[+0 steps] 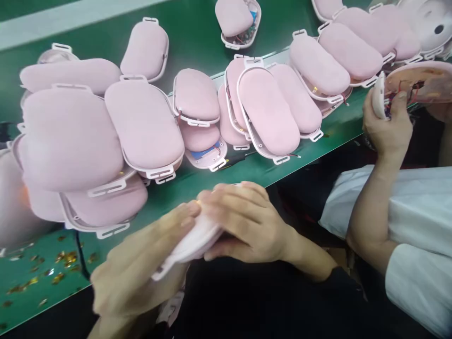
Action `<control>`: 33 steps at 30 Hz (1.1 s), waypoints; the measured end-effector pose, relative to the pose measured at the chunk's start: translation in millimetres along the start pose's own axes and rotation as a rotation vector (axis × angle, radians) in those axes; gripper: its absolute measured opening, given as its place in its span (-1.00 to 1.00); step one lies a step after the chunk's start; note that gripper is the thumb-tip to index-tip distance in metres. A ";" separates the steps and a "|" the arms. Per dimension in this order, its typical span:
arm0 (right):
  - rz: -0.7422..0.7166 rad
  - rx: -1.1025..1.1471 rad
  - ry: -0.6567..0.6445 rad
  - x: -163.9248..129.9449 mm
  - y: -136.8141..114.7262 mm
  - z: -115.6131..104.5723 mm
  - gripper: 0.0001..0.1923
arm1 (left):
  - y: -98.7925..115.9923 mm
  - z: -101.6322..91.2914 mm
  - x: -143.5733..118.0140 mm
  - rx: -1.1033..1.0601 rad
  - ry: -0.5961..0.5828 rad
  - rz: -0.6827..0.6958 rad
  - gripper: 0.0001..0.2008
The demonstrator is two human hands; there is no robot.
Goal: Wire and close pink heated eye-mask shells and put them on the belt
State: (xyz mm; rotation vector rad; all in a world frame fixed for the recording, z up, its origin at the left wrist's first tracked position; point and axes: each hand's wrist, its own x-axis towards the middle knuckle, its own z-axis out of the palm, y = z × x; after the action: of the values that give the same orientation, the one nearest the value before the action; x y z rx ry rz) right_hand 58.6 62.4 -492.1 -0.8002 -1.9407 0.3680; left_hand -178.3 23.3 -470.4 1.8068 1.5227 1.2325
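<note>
Between my two hands is a pink padded shell (197,238) with a pale plastic rim and a strap slot at its lower left end. It is tilted, held just in front of the table edge. My left hand (141,263) wraps the near left side, slightly blurred, with its fingertips on the top. My right hand (243,219) lies over the far right side, fingers across the top and thumb below. Most of the shell's upper face is hidden under the fingers. Closest beyond my hands, on the table, are a pink shell (144,125) and a partly open one with a blue part (205,153).
Many similar pink shells (270,110) lie stacked along the green table (190,37). One open shell (238,23) shows circuitry. Gold scraps (67,259) are scattered at lower left. At right a co-worker's hand (388,113) holds an opened shell with wires.
</note>
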 end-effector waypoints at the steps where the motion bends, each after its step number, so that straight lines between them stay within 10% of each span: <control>1: -0.040 0.000 0.012 3.2 -1.4 4.8 -0.70 | 5.3 3.6 4.6 0.100 -0.030 0.127 -0.50; 10: 0.022 0.077 -0.015 5.7 2.4 15.6 -0.88 | 4.2 0.4 19.2 0.203 -0.136 0.356 -0.34; 18: 0.108 0.151 -0.026 -5.6 27.8 18.5 -0.75 | -30.1 -18.0 12.4 0.243 -0.176 0.232 -0.44; 26: 0.041 0.104 0.198 -19.1 21.3 46.9 -0.88 | -51.9 8.1 -8.8 0.036 0.083 0.374 -0.51; 33: 0.047 -0.055 -0.070 -2.9 11.7 37.9 -0.78 | -56.1 -12.1 -8.3 0.176 -0.090 0.397 -0.46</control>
State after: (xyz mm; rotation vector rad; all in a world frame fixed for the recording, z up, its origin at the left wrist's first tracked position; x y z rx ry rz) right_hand 30.9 72.1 -519.0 -0.8807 -2.0076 0.3772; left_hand -217.6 28.5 -512.8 2.3306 1.2962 1.1972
